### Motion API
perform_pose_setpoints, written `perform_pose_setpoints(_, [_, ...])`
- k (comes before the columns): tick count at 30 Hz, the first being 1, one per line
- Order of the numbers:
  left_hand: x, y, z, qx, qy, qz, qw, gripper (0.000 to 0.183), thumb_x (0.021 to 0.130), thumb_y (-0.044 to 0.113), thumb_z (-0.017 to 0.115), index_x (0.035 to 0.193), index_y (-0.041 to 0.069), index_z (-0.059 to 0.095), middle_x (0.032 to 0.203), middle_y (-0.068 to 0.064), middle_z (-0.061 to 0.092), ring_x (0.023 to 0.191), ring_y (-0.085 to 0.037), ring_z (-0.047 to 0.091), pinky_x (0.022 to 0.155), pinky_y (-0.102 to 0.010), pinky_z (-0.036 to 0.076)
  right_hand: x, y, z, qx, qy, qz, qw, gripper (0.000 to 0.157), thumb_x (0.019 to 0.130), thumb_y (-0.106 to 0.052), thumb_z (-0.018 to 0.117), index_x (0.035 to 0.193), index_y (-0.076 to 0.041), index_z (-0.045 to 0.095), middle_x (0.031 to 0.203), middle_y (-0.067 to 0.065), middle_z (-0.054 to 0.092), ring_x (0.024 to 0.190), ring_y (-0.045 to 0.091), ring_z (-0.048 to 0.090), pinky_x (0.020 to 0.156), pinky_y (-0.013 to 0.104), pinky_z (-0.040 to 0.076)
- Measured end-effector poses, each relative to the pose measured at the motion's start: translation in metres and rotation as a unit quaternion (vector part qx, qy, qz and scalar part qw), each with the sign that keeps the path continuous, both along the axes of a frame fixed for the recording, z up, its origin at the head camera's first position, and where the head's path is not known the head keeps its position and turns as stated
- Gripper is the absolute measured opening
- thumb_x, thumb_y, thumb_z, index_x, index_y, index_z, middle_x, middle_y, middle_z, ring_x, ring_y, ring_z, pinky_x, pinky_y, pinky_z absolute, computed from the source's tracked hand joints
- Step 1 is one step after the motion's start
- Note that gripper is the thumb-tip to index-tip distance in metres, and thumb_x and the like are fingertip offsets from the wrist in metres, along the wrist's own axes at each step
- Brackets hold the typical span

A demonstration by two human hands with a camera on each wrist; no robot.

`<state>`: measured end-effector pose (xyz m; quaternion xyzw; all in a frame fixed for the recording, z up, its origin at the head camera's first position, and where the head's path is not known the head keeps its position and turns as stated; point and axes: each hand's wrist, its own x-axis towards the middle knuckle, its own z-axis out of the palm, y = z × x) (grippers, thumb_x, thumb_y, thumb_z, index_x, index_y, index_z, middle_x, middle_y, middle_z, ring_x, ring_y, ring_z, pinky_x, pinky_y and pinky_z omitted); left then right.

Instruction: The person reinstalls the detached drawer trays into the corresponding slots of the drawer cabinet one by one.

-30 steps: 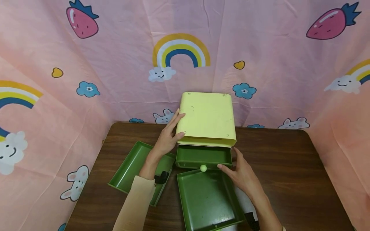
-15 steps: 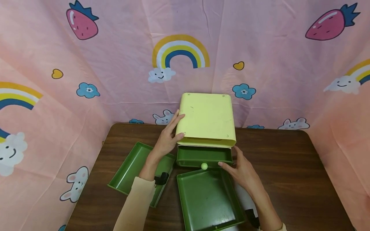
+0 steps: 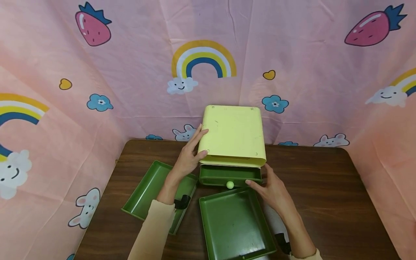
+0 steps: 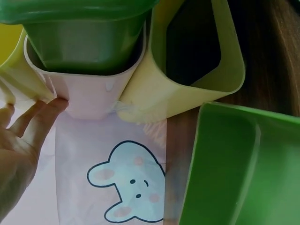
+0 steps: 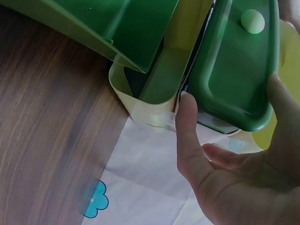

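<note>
A cabinet of stacked casings stands at the back of the table; its pale yellow top (image 3: pixel 232 131) sits over a whitish casing (image 4: pixel 93 91). From that casing a green drawer (image 3: pixel 221 180) with a round light-green knob (image 3: pixel 230 185) sticks out a little. My left hand (image 3: pixel 188 157) rests along the cabinet's left side with straight fingers, thumb near the top's front corner. At the drawer's right end, my right hand (image 3: pixel 274 191) has its thumb on the drawer front and a finger at the casing edge, pinching that corner. The top and bottom yellow casings (image 4: pixel 199 51) have open fronts.
A green drawer tray (image 3: pixel 235 224) lies in front of the cabinet, and another drawer (image 3: pixel 146 189) lies left of it, partly under my left forearm. The brown wooden table (image 3: pixel 328 202) backs onto a pink printed cloth (image 3: pixel 308 90).
The green drawer with the knob has slid slightly further into the casing, my right hand moving with it. My left hand has stayed on the cabinet's side.
</note>
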<state>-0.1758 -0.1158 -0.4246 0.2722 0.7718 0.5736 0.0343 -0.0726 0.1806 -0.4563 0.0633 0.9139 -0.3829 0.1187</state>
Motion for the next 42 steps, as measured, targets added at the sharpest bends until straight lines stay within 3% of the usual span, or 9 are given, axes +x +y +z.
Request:
perform_pose_setpoints(12, [0.001,0.001,0.004,0.003,0.016,0.019,0.9997,0.097,0.085,0.075,0.051,0.154,0.008,0.038,0.165,-0.015,0.012,0.146,-0.038,0.027,0.079,-0.041,0.054,-0.003,0.000,0.000,-0.011,0.016,-0.002,1.000,0.102,0.088,-0.065,0.063,0.157,-0.002,0.019,0.148,0.028,0.041,0.118,0.043,0.057,0.087,0.054,0.050])
perform_pose_setpoints(24, [0.001,0.000,0.005,0.017,0.002,0.013,0.9998,0.098,0.083,0.073,0.056,0.154,0.007,0.038,0.165,-0.014,0.011,0.147,-0.036,0.024,0.087,-0.053,0.053,-0.009,-0.001,-0.002,-0.012,0.033,0.000,0.999,0.093,0.091,-0.060,0.064,0.155,-0.004,0.025,0.138,0.027,0.049,0.117,0.042,0.056,0.088,0.055,0.049])
perform_pose_setpoints(42, [0.000,-0.002,0.003,0.020,-0.001,0.010,0.9998,0.096,0.082,0.070,0.058,0.154,0.009,0.038,0.166,-0.013,0.012,0.147,-0.033,0.025,0.083,-0.041,0.055,-0.016,-0.002,-0.005,-0.015,0.049,0.000,0.999,0.087,0.091,-0.059,0.063,0.151,-0.003,0.032,0.138,0.029,0.044,0.116,0.042,0.055,0.088,0.055,0.049])
